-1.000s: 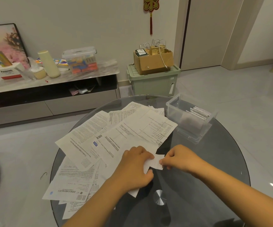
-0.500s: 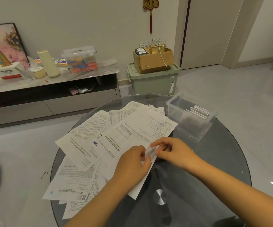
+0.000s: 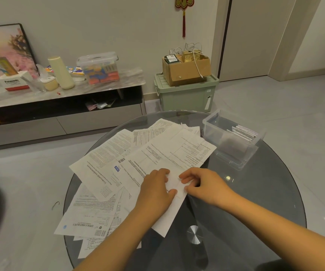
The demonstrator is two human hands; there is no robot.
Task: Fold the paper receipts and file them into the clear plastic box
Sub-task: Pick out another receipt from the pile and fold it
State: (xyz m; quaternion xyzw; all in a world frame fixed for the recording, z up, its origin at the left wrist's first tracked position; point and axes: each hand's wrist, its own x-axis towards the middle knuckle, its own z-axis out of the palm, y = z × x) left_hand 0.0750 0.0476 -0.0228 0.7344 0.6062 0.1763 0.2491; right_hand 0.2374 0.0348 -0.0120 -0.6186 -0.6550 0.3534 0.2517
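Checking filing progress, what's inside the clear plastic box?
The clear plastic box holds several folded white receipts standing at its right end; its frosted walls blur anything lower down.

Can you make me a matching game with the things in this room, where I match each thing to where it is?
Things:
1. clear plastic box
2. cardboard box
3. cream bottle
4. small folded receipt

Places:
A. on the low cabinet by the wall
B. between the two hands
C. on the far right part of the glass table
D. on top of the green bin

Pairs: 1-C, 2-D, 3-A, 4-B
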